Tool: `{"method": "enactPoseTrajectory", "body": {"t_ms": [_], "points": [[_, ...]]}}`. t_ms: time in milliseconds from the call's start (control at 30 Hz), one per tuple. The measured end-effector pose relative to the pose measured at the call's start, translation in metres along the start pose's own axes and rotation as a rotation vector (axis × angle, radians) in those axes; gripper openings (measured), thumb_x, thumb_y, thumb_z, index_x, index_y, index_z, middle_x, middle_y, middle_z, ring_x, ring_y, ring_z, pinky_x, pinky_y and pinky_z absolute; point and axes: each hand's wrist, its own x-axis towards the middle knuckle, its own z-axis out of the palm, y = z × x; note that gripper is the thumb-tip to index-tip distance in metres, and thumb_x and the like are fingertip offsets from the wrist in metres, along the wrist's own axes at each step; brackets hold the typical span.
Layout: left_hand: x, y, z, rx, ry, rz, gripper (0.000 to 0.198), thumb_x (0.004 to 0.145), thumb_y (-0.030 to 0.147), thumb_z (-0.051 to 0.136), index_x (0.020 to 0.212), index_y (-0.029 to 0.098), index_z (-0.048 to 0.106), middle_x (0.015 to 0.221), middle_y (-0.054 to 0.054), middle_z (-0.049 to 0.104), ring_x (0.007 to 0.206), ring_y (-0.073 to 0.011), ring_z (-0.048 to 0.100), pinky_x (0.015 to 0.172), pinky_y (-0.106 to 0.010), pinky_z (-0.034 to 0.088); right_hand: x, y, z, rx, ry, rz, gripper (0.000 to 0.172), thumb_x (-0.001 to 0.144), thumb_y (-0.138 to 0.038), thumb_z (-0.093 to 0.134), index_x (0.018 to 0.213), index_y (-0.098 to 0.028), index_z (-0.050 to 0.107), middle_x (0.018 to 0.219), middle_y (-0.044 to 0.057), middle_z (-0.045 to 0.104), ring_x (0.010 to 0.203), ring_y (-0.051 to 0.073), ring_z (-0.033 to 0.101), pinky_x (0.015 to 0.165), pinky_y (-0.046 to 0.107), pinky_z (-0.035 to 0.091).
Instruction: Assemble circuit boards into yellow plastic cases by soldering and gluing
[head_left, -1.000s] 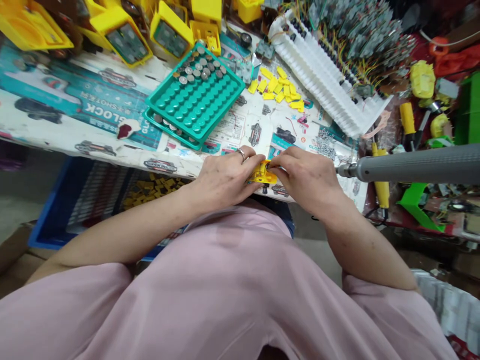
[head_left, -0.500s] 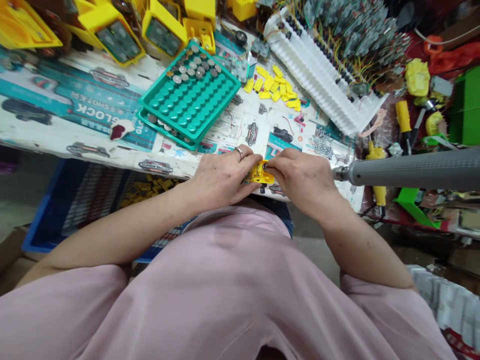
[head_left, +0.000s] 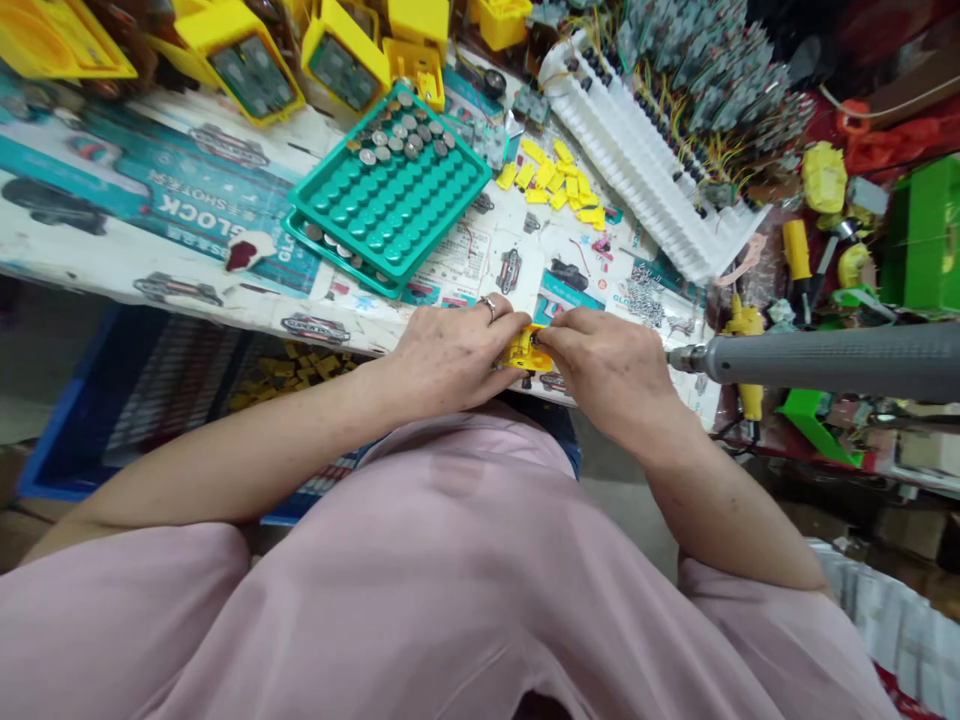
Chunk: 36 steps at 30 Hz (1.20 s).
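My left hand point(head_left: 459, 352), with a ring on one finger, grips a small yellow plastic housing point(head_left: 529, 352) at the table's front edge. On the housing's right side, my right hand point(head_left: 616, 368) has its thumb and forefinger pinched at a tiny dark part, too small to name. Beyond my hands, small yellow pieces point(head_left: 556, 180) lie in a loose group. A green tray point(head_left: 390, 190) with round silver cells in its far part rests on another tray to the left. Small metal screws point(head_left: 646, 295) are scattered to the right of the yellow pieces.
A grey powered screwdriver point(head_left: 825, 362) points in from the right. A white foam rack point(head_left: 652, 170) with wired parts stands at the back. Yellow housings point(head_left: 255, 70) line the back left. Below the table edge is a blue crate point(head_left: 75, 400); a yellow-handled tool point(head_left: 796, 250) lies right.
The view has shifted slightly, so the table items appear a little displaced. Both hands keep their places at the yellow housing, with only a slight change in the right fingers.
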Motion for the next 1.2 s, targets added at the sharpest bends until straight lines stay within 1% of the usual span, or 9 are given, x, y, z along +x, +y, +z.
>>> {"method": "enactPoseTrajectory", "body": {"t_ms": [100, 333, 500, 600, 700, 833, 933, 1067, 1200], "points": [[-0.001, 0.000, 0.001, 0.000, 0.011, -0.004, 0.044, 0.090, 0.045, 0.058, 0.125, 0.020, 0.061, 0.117, -0.007, 0.070, 0.078, -0.0256, 0.070, 0.048, -0.031, 0.031, -0.004, -0.009, -0.002, -0.067, -0.017, -0.005, 0.026, 0.094, -0.012, 0.049, 0.098, -0.017, 0.074, 0.099, 0.006, 0.074, 0.083, 0.019, 0.063, 0.055, 0.031, 0.029], [-0.001, 0.000, 0.003, -0.006, 0.052, 0.007, 0.041, 0.089, 0.044, 0.059, 0.122, 0.020, 0.062, 0.114, -0.006, 0.070, 0.075, -0.0244, 0.070, 0.046, -0.032, 0.030, -0.014, -0.020, 0.011, -0.221, 0.238, -0.086, 0.028, 0.096, -0.008, 0.044, 0.093, -0.012, 0.071, 0.088, 0.008, 0.073, 0.074, 0.018, 0.057, 0.055, 0.032, 0.030], [-0.008, -0.006, 0.002, -0.058, 0.055, 0.050, 0.050, 0.090, 0.042, 0.058, 0.132, 0.016, 0.056, 0.119, -0.011, 0.068, 0.085, -0.0242, 0.070, 0.055, -0.031, 0.045, -0.015, -0.017, 0.014, -0.220, 0.267, -0.148, 0.028, 0.094, -0.006, 0.044, 0.089, -0.013, 0.070, 0.082, 0.007, 0.068, 0.076, 0.019, 0.054, 0.058, 0.033, 0.031], [-0.014, -0.009, 0.000, -0.108, 0.072, 0.066, 0.056, 0.093, 0.042, 0.056, 0.141, 0.015, 0.048, 0.125, -0.012, 0.066, 0.098, -0.0245, 0.070, 0.068, -0.031, 0.052, -0.019, -0.014, 0.019, -0.206, 0.296, -0.068, 0.026, 0.097, -0.012, 0.046, 0.095, -0.018, 0.072, 0.093, 0.007, 0.070, 0.082, 0.019, 0.053, 0.058, 0.032, 0.030], [-0.015, -0.007, -0.002, -0.073, 0.035, 0.031, 0.055, 0.093, 0.042, 0.056, 0.142, 0.016, 0.048, 0.127, -0.011, 0.066, 0.100, -0.0248, 0.070, 0.066, -0.030, 0.050, -0.024, -0.011, 0.026, -0.196, 0.322, 0.047, 0.023, 0.099, -0.022, 0.050, 0.107, -0.022, 0.072, 0.090, 0.006, 0.068, 0.080, 0.018, 0.052, 0.055, 0.032, 0.024], [-0.006, 0.002, -0.006, 0.004, -0.048, -0.023, 0.061, 0.090, 0.049, 0.059, 0.141, 0.017, 0.049, 0.120, -0.010, 0.068, 0.089, -0.0264, 0.071, 0.053, -0.031, 0.041, -0.026, -0.011, 0.030, -0.177, 0.280, 0.113, 0.024, 0.100, -0.028, 0.050, 0.111, -0.022, 0.071, 0.080, 0.004, 0.065, 0.078, 0.017, 0.054, 0.054, 0.031, 0.021], [-0.001, 0.006, -0.008, 0.022, -0.089, -0.040, 0.056, 0.091, 0.049, 0.057, 0.137, 0.017, 0.054, 0.119, -0.010, 0.069, 0.087, -0.0270, 0.071, 0.051, -0.031, 0.037, -0.023, -0.014, 0.028, -0.121, 0.205, 0.145, 0.026, 0.101, -0.030, 0.047, 0.110, -0.023, 0.071, 0.082, 0.004, 0.066, 0.078, 0.016, 0.056, 0.053, 0.031, 0.019], [0.002, 0.006, -0.006, 0.013, -0.097, -0.028, 0.048, 0.093, 0.045, 0.056, 0.132, 0.017, 0.057, 0.116, -0.010, 0.069, 0.091, -0.0274, 0.071, 0.052, -0.030, 0.039, -0.016, -0.018, 0.024, -0.035, 0.086, 0.186, 0.029, 0.102, -0.028, 0.044, 0.104, -0.020, 0.072, 0.082, 0.005, 0.067, 0.075, 0.015, 0.057, 0.052, 0.031, 0.017], [0.001, 0.003, -0.004, -0.022, -0.103, -0.025, 0.048, 0.093, 0.043, 0.056, 0.134, 0.017, 0.056, 0.118, -0.012, 0.067, 0.092, -0.0275, 0.071, 0.058, -0.031, 0.047, -0.013, -0.018, 0.022, -0.003, 0.051, 0.190, 0.030, 0.101, -0.026, 0.044, 0.101, -0.019, 0.073, 0.082, 0.006, 0.068, 0.073, 0.014, 0.057, 0.054, 0.031, 0.017]]}}
